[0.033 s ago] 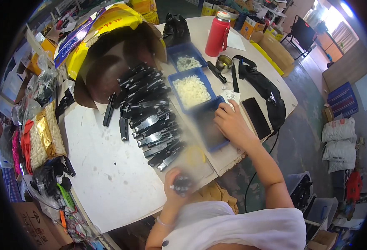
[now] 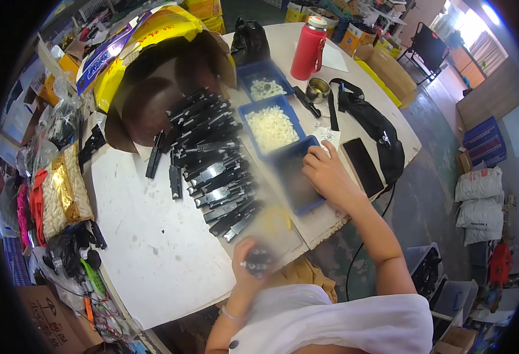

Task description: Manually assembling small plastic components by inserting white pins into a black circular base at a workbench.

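My left hand, at the table's front edge, is closed round a dark bundle of small parts with pale ends; its outline is blurred. My right hand reaches over the right rim of the nearest blue bin, its fingers bent and close together. What the fingertips hold, if anything, is hidden. Dark, blurry contents show inside this bin. Beyond it, a second blue bin holds white plastic pieces. Left of the bins lies a long stack of black plastic parts, some with shiny faces.
A large open carton with yellow flaps stands far left. A third blue bin holds more white pieces. To the right are a red flask, a metal cup, a phone and a black bag.
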Demonstrator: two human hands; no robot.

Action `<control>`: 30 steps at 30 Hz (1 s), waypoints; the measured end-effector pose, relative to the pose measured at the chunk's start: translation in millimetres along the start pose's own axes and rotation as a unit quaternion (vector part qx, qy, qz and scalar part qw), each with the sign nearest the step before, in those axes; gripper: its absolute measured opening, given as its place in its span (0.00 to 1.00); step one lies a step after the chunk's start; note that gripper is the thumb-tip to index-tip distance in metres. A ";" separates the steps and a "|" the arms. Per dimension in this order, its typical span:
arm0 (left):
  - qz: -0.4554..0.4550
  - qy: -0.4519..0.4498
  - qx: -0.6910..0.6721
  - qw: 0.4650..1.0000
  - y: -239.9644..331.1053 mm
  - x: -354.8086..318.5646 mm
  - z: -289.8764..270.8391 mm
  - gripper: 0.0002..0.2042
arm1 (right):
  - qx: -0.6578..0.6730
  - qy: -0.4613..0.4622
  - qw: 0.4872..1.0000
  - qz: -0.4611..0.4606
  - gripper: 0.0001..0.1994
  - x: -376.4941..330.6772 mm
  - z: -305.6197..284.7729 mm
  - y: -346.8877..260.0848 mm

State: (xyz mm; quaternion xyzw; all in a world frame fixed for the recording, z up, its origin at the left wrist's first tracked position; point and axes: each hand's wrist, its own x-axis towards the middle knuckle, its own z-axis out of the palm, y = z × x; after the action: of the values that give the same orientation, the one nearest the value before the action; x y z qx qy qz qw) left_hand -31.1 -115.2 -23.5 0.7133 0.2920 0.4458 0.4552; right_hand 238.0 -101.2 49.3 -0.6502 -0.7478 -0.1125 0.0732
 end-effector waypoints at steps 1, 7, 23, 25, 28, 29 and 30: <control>-0.001 0.000 0.000 1.000 -0.4 -0.5 0.1 0.25 | -0.016 -0.019 0.999 -0.039 0.05 1.5 0.2 1.9; -0.005 0.005 0.004 1.000 -7.7 -5.5 -0.7 0.24 | -0.082 -0.029 0.993 -0.085 0.03 8.7 0.7 0.3; -0.013 0.007 -0.068 0.998 26.6 21.5 -3.0 0.20 | 0.242 -0.084 0.925 -0.280 0.06 34.1 -63.7 -91.1; -0.001 0.001 -0.065 0.998 33.3 27.9 -5.2 0.18 | 0.226 -0.111 0.922 -0.295 0.06 37.7 -69.3 -92.9; 0.010 0.004 -0.059 0.998 32.6 25.0 -5.1 0.17 | 0.171 -0.104 0.932 -0.301 0.06 40.9 -76.1 -97.4; 0.011 0.010 -0.058 0.998 30.4 23.0 -4.8 0.18 | 0.136 -0.105 0.938 -0.303 0.06 41.4 -79.1 -100.4; 0.010 0.011 -0.058 0.998 26.3 20.2 -5.5 0.18 | 0.100 -0.105 0.942 -0.303 0.06 41.2 -80.9 -103.0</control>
State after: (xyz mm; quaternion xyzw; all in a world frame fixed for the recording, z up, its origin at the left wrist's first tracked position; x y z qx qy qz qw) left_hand -27.1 -107.4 9.0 0.6834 0.2633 0.4745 0.4883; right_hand 127.3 -96.5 130.2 -0.3898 -0.9205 0.0154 0.0213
